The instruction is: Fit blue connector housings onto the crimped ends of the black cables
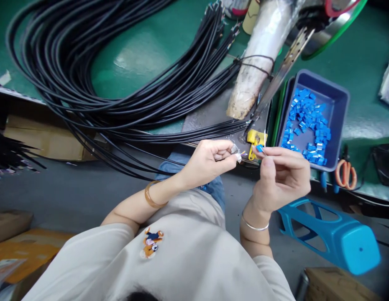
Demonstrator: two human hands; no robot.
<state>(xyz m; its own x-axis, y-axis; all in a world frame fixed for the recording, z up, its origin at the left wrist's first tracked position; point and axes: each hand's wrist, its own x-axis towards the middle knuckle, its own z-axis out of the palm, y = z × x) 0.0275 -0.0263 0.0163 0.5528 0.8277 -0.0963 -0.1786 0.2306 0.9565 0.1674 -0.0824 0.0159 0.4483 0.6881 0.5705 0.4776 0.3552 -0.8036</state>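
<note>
My left hand point(213, 159) pinches the end of a black cable, and thin coloured wires point(244, 154) stick out past its fingertips. Pale coverings sit on the tips of its thumb and finger. Just to the right, my right hand point(280, 173) holds a small blue connector point(259, 148) between thumb and fingers, a short gap from the wire ends. Behind the connector, at the bench edge, is a yellow tool point(253, 137), partly hidden by the right fingers. Several black cables point(213, 130) run along the bench toward a metal bar.
A grey bin point(337, 121) of loose blue connectors stands at the right, with orange-handled scissors point(345, 173) beside it. A plastic-wrapped post point(260, 54) and a slotted metal bar point(284, 69) slant overhead. Bundled black cables point(119, 106) cover the left bench. A blue stool point(341, 238) is below right.
</note>
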